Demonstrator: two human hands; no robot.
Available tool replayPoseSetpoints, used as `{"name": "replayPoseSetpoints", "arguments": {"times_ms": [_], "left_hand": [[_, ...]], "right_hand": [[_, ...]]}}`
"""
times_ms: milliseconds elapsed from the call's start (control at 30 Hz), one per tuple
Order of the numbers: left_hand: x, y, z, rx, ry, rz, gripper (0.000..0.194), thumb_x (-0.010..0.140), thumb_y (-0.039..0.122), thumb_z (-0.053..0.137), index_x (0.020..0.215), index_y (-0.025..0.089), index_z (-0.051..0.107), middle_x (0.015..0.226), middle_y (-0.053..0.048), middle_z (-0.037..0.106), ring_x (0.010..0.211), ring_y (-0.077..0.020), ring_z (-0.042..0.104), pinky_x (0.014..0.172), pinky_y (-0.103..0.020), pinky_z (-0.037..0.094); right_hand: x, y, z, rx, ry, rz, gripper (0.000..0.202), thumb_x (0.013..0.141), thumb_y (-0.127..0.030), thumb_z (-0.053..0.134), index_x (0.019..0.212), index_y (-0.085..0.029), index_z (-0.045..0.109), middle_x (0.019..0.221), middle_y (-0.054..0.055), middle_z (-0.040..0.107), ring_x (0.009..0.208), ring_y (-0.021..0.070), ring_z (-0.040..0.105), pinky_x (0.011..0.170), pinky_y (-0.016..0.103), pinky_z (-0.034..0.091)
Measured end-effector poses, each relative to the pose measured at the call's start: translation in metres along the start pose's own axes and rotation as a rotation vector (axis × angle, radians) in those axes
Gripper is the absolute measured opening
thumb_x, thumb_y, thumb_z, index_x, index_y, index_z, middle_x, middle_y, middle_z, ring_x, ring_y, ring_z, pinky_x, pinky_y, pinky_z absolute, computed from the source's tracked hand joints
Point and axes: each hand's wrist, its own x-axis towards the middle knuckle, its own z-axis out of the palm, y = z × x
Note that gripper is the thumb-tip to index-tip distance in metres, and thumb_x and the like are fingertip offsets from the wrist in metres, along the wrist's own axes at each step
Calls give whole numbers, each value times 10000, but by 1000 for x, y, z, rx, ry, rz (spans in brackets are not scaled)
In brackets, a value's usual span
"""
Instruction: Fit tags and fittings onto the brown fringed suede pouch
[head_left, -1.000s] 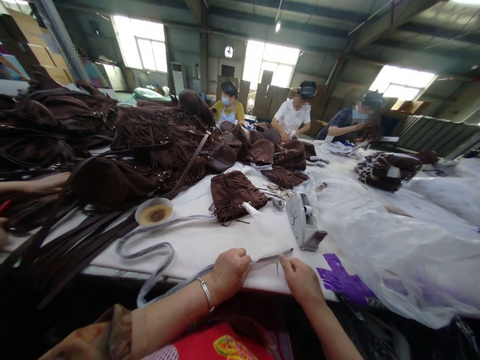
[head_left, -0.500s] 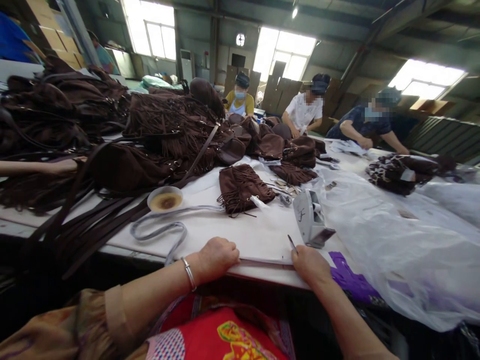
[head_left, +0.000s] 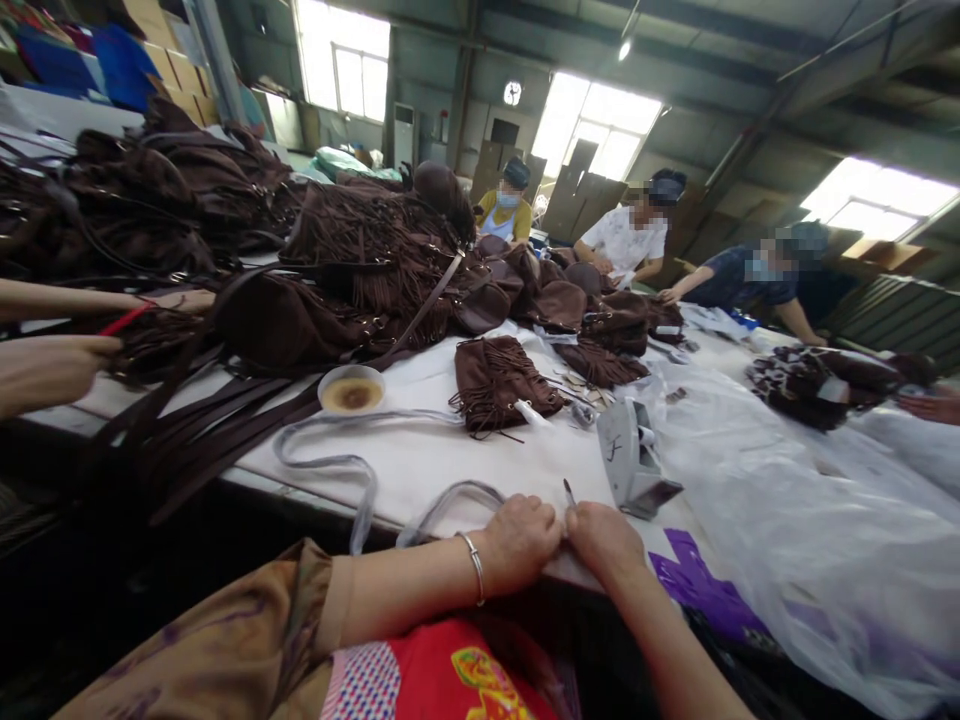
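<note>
My left hand (head_left: 523,540), with a bangle at the wrist, is closed at the table's front edge. A grey plastic-looking strap (head_left: 367,465) loops over the edge and back up to this hand, which appears to grip it. Close beside it, nearly touching, my right hand (head_left: 606,540) is closed around a thin tool (head_left: 568,491) with a dark pointed tip; the rest of the tool is hidden. The strap's far end runs to a small brown fringed bag (head_left: 506,385) lying on the white table top. What lies between my fingers is mostly hidden.
Right of the bag stands a grey tape dispenser (head_left: 636,460). A bowl of brownish stuff (head_left: 351,392) sits at left, by piled brown bags (head_left: 360,260). Clear plastic sheeting (head_left: 795,500) and a purple wrapper (head_left: 701,580) lie at right. Co-workers' hands (head_left: 52,370) reach in from the left.
My left hand has moved right, up to my right hand, and a second loop of the strap now shows beside it. A co-worker's second hand has come in at left. The view has shifted.
</note>
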Motion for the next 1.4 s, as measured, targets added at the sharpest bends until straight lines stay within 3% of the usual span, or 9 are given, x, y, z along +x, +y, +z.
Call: {"name": "replayPoseSetpoints", "arguments": {"times_ms": [133, 267, 400, 533, 700, 900, 1067, 1233, 1400], "left_hand": [[4, -16, 9, 18, 2, 37, 86, 850, 226, 578, 865, 153, 622, 855, -90, 603, 809, -238, 559, 663, -363, 489], [-5, -25, 1, 34, 24, 49, 71, 849, 216, 579, 860, 155, 613, 863, -73, 607, 804, -231, 556, 664, -353, 493], [-17, -35, -5, 42, 25, 6, 94, 862, 196, 558, 924, 142, 605, 880, -86, 607, 796, -221, 553, 688, -350, 491], [-22, -43, -5, 49, 23, -42, 118, 861, 167, 555, 968, 150, 603, 883, -83, 599, 793, -212, 545, 679, -337, 478], [-22, -47, -1, 48, 35, 5, 146, 871, 191, 556, 1006, 180, 611, 881, -63, 598, 802, -207, 541, 684, -321, 465], [-20, -49, 4, 33, 82, 16, 103, 883, 190, 532, 951, 159, 602, 837, -56, 605, 762, -193, 553, 674, -311, 468], [-17, -51, 9, -60, 174, -23, 108, 908, 190, 500, 956, 129, 576, 847, -54, 622, 748, -172, 567, 683, -281, 462], [-17, -53, 4, -57, 138, -9, 138, 932, 251, 501, 950, 159, 603, 851, -40, 607, 752, -174, 569, 634, -260, 418], [-15, -53, -3, -57, 69, -30, 185, 951, 295, 492, 949, 164, 623, 863, -42, 594, 755, -165, 567, 633, -249, 418]], "right_hand": [[-1, 3, 14, 4, 179, 7, 317, 988, -333, 410, 968, -132, 653, 898, 150, 701, 846, 240, 683, 760, 317, 479], [4, 6, 29, 169, 282, -256, 286, 980, -196, 387, 1132, -146, 623, 946, 101, 652, 901, 195, 637, 823, 274, 462], [9, 8, 26, 408, 168, -582, 322, 954, -148, 384, 1073, -190, 680, 898, 57, 588, 841, 172, 593, 806, 268, 468], [11, 6, 12, 514, 21, -695, 374, 853, -21, 422, 933, -214, 733, 894, 36, 579, 860, 151, 576, 812, 248, 448], [12, 4, 12, 487, 33, -757, 429, 770, 64, 430, 907, -213, 728, 928, 30, 563, 863, 141, 575, 781, 234, 443], [12, -2, 24, 451, 194, -858, 265, 903, -75, 459, 918, -202, 691, 916, 53, 555, 816, 173, 575, 749, 290, 482], [19, -12, 43, 527, 385, -841, 403, 935, -160, 450, 1337, -173, 476, 943, 95, 612, 841, 227, 614, 767, 380, 545], [28, -17, 56, 614, 474, -752, 442, 935, -173, 397, 1376, -154, 414, 1114, 153, 643, 994, 257, 645, 868, 453, 558], [21, -5, 42, 711, 313, -703, 440, 921, -184, 431, 1361, -175, 440, 1199, 137, 627, 888, 206, 663, 859, 419, 570]]}}
